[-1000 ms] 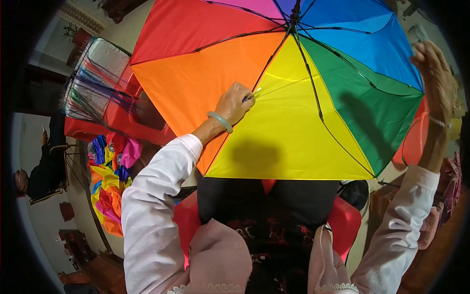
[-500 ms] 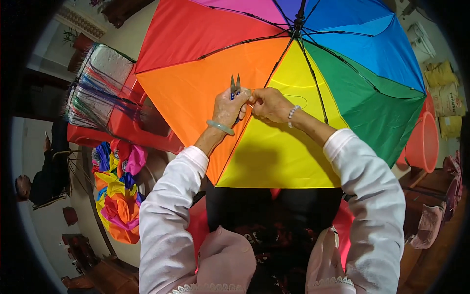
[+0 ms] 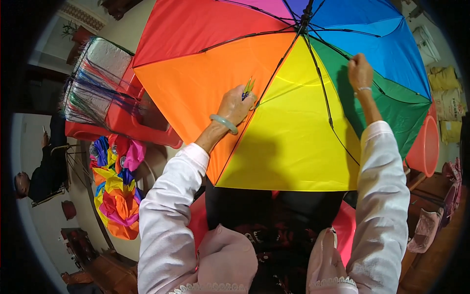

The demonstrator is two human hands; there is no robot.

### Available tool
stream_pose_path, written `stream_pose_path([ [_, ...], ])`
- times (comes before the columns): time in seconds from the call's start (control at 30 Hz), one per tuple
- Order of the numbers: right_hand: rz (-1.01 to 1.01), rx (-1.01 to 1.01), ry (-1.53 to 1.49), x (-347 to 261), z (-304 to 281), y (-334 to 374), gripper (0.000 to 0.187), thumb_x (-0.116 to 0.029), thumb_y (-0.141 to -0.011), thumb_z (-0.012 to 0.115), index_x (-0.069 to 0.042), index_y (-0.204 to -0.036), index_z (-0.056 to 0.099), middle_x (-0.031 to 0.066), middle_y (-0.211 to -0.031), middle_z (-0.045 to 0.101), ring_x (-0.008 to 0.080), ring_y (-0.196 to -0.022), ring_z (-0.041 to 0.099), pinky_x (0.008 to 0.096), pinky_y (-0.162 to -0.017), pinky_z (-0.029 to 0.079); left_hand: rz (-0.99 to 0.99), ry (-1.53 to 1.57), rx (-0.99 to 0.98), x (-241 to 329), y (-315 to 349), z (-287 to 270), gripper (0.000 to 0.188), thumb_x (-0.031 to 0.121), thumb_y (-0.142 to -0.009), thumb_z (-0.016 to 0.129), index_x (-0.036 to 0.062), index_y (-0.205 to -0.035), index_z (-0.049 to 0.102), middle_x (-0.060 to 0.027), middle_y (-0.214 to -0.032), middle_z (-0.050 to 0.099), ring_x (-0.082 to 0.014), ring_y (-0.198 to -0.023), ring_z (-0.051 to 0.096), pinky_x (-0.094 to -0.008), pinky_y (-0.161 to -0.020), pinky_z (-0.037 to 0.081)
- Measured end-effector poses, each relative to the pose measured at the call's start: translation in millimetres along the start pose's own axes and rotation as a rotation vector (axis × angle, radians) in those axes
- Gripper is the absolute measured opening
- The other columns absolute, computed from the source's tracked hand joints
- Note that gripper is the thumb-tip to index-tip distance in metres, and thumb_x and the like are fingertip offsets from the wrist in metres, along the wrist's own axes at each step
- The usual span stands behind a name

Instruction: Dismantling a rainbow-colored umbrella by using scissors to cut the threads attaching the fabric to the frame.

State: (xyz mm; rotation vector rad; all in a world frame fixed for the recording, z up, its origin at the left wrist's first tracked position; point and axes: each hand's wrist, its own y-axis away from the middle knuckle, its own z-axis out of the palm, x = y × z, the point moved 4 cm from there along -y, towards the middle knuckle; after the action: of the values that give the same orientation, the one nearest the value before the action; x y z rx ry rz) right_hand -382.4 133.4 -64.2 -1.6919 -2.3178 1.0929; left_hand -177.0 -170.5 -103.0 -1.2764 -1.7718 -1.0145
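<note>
An open rainbow umbrella (image 3: 308,161) lies spread before me with its inner side up, black ribs meeting at the shaft at the top. My left hand (image 3: 237,105) is closed round small thread snips (image 3: 248,89), blades pointing away from me. Its fingers also pinch the rib beside the orange and yellow panels' seam. My right hand (image 3: 360,73) is raised over the green panel, fingers closed. A thin thread (image 3: 293,90) stretches from near the left fingertips across the yellow panel toward the right hand. Whether a needle is in the right fingers is too small to see.
To the left, a red stool (image 3: 115,125) bears a white foam block (image 3: 98,66) draped with coloured threads. Below it lies a heap of bright folded umbrella cloth (image 3: 117,191). A red bucket (image 3: 425,149) stands at right, near yellowish sacks (image 3: 448,105). Another person (image 3: 46,164) sits far left.
My right hand has moved away from the left, up and right over the green panel, drawing the looped thread out straight. The left hand stays by the rib, snips tilted further right.
</note>
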Motion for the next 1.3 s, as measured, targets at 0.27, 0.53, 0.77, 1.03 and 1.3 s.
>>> stream_pose_path([
  [0.27, 0.043, 0.066, 0.107, 65.6, -42.7, -2.1, 0.01, -0.014, -0.075, 0.054, -0.005, -0.079, 0.056, 0.0174, -0.073, 0.06, 0.0355, -0.067, 0.057, 0.043, -0.06, 0.044, 0.116, -0.549, 0.129, 11.8, -6.4, 25.2, 0.019, 0.016, -0.072, 0.059, -0.0015, -0.074, 0.051, -0.0163, -0.074, 0.057, -0.0301, -0.062, 0.056, -0.038, -0.056, 0.044],
  [0.53, 0.4, 0.243, -0.39, 54.5, -118.1, -51.1, 0.016, -0.018, -0.081, 0.054, -0.002, -0.082, 0.056, 0.0059, -0.069, 0.058, 0.0147, -0.06, 0.058, 0.0272, -0.049, 0.046, 0.437, -0.536, 0.17, 16.8, 3.4, 27.0, 0.016, 0.013, -0.074, 0.059, -0.001, -0.074, 0.053, -0.0153, -0.079, 0.057, -0.0291, -0.062, 0.055, -0.0378, -0.055, 0.045],
  [0.77, -0.13, -0.831, -0.596, -93.4, -39.5, -0.6, 0.009, -0.011, -0.082, 0.049, -0.007, -0.08, 0.056, -0.0018, -0.063, 0.049, 0.006, -0.053, 0.047, 0.0205, -0.041, 0.041, -0.057, 0.335, -0.002, 17.4, 4.0, 3.4, 0.014, 0.015, -0.08, 0.059, 0.0016, -0.081, 0.056, -0.0047, -0.065, 0.055, -0.0105, -0.047, 0.046, -0.0237, -0.042, 0.039],
  [1.03, -0.283, -0.9, -0.545, -215.6, 28.7, 107.0, 0.014, -0.012, -0.072, 0.058, 0.002, -0.073, 0.055, 0.0156, -0.066, 0.058, 0.0272, -0.064, 0.058, 0.0346, -0.061, 0.047, -0.039, 0.604, 0.085, 17.1, 12.6, -5.1, 0.018, 0.019, -0.083, 0.057, 0.0005, -0.082, 0.056, -0.0033, -0.067, 0.056, -0.006, -0.046, 0.045, -0.0198, -0.039, 0.037],
  [1.3, 0.567, -0.945, -1.202, -190.0, 21.7, 91.6, 0.02, -0.019, -0.084, 0.053, 0.0, -0.077, 0.055, 0.006, -0.06, 0.058, 0.0115, -0.048, 0.053, 0.0232, -0.056, 0.047, 0.024, 0.502, 0.099, 5.7, 8.7, 1.4, 0.018, 0.018, -0.081, 0.056, 0.0001, -0.077, 0.054, -0.0035, -0.064, 0.055, -0.0071, -0.045, 0.045, -0.0211, -0.038, 0.037],
])
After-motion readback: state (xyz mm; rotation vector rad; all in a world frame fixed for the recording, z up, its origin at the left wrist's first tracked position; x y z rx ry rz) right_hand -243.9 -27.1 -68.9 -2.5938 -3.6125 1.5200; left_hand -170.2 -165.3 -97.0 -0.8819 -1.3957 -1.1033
